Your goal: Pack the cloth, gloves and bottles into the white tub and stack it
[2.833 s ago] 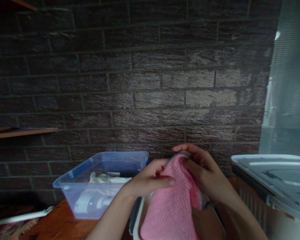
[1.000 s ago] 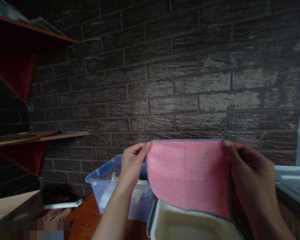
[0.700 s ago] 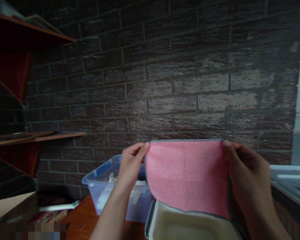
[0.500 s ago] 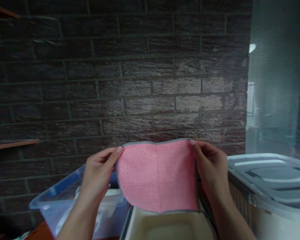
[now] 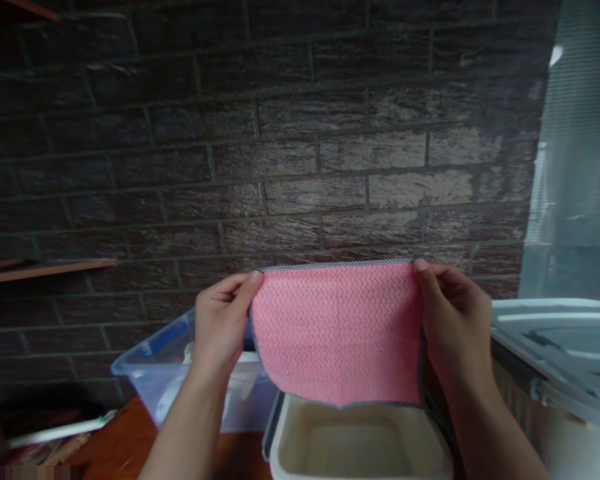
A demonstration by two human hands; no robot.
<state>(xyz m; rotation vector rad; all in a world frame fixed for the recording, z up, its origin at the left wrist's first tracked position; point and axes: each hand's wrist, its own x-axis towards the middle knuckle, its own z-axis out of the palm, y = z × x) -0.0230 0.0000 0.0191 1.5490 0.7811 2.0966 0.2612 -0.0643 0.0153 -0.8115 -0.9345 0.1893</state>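
Note:
A pink textured cleaning cloth (image 5: 337, 333) with a black-and-white checked edging hangs spread between my two hands. My left hand (image 5: 225, 320) pinches its upper left corner between thumb and fingers. At the upper right corner, my right hand (image 5: 453, 313) grips it the same way, so the top edge is pulled nearly straight. Below the cloth stands a cream-coloured open box (image 5: 360, 443) with dark side clips; its far rim is partly hidden by the cloth's lower edge.
On the left, a translucent blue-tinted bin (image 5: 150, 373) holds white items. A large lidded container (image 5: 570, 347) stands at the right. Both are near the wooden table (image 5: 115, 440). Behind rises a dark brick wall (image 5: 280, 147), with a wooden shelf (image 5: 70, 268) at left.
The view has shifted, so the hands, boxes and wall sit further right in the picture. The cloth is stretched straighter along its top edge, and both hands still hold it.

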